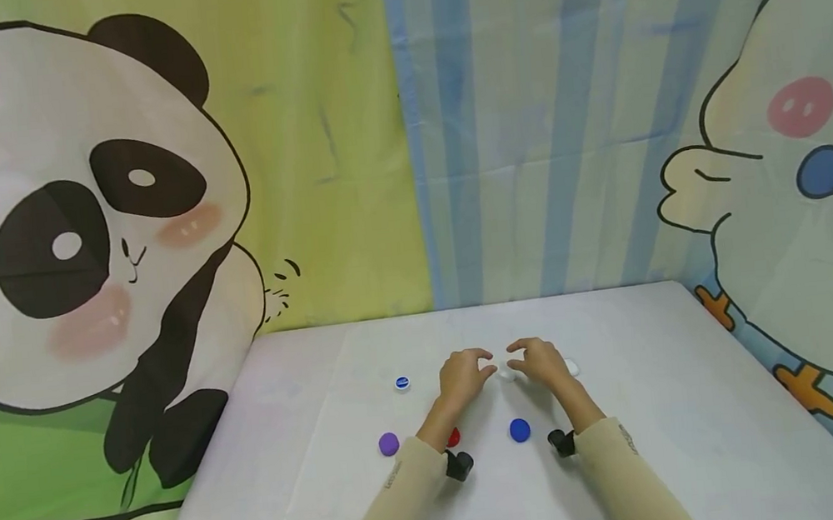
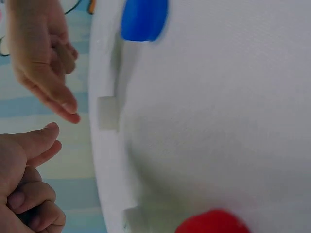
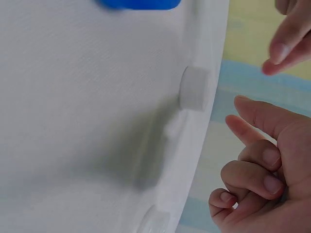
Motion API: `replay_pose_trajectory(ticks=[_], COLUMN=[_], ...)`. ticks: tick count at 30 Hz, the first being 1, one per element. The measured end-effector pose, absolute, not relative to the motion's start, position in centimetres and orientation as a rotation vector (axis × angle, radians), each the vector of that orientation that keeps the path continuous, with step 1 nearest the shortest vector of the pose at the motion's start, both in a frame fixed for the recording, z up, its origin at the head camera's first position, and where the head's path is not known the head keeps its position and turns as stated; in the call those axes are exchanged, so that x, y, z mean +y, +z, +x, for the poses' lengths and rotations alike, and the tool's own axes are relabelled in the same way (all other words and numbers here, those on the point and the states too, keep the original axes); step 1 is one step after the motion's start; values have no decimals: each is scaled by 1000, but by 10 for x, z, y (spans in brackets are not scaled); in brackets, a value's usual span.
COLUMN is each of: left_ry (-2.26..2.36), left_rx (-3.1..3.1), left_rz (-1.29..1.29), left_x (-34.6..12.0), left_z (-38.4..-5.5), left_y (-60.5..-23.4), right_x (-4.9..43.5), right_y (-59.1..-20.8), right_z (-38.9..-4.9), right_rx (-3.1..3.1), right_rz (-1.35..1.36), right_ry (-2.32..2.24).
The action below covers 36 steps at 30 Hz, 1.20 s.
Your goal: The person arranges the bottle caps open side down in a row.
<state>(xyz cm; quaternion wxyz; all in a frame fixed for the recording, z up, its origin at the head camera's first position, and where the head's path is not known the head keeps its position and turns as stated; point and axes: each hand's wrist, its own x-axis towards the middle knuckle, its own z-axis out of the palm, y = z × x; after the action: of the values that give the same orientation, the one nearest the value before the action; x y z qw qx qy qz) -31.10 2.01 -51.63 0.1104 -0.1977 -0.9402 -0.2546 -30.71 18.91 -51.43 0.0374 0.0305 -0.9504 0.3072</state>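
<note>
My left hand (image 1: 464,377) and right hand (image 1: 543,362) hover over the table, facing each other across a small gap. On each, thumb and index finger reach out apart with nothing between them; the wrist views show other fingers bent inward. Below the gap a small white cap-like piece (image 3: 195,89) stands on the cloth. Another white piece (image 1: 571,366) lies beside the right hand, partly covered by it. A third whitish piece (image 2: 135,219) shows at the lower edge of the left wrist view. Nearer me are a red round piece (image 1: 453,437), partly behind the left arm, and a blue one (image 1: 519,430).
A purple round piece (image 1: 388,443) and a small blue-and-white one (image 1: 402,384) lie to the left. White cloth covers the table (image 1: 331,469). Behind it hang printed curtains (image 1: 331,151), with a panda on the left. Black wrist cameras (image 1: 460,465) sit at both cuffs.
</note>
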Motion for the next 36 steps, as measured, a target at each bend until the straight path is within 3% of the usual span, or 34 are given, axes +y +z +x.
replay_pose_trajectory(ticks=[9, 18, 29, 36], left_ry=[-598, -622, -735, -943], left_rx=[-2909, -2918, -2707, -2527], left_rz=[-489, -505, -778, -883], left_x=[42, 44, 33, 14], left_z=[-323, -322, -313, -286], left_y=[-542, -544, -502, -470], right_x=[198, 197, 209, 208], right_y=[-534, -538, -497, -468], right_z=[-309, -306, -283, -253], right_rx=[-2959, -2942, -2797, -2618], right_rz=[72, 131, 231, 301], right_ry=[925, 907, 1152, 1316])
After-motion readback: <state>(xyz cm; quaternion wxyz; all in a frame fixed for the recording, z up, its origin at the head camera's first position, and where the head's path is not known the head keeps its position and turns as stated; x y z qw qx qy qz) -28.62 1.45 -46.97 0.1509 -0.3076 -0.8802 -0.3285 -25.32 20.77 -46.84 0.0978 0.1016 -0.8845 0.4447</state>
